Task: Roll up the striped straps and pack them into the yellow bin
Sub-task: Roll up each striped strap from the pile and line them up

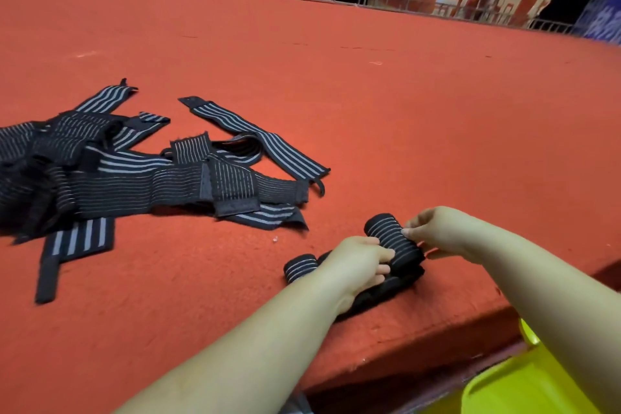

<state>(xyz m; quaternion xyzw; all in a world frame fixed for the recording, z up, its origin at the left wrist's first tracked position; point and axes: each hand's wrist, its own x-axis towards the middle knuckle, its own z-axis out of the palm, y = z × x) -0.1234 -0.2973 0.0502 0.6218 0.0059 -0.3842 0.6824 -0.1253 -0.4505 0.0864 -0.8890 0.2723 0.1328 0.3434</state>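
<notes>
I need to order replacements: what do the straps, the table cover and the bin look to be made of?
Straps: black woven elastic with grey stripes, matte, by the ribbed weave and limp folds; the plain black end tabs may be hook-and-loop. Table cover: red felt or low-pile carpet, by its fuzzy, lint-flecked surface. Bin: yellow plastic, smooth and slightly glossy.

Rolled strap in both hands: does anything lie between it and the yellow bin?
Nothing visible does. The rolled strap, held by the left hand and right hand, sits near the red table's front edge; the yellow bin stands just below, though only partly in frame.
</notes>
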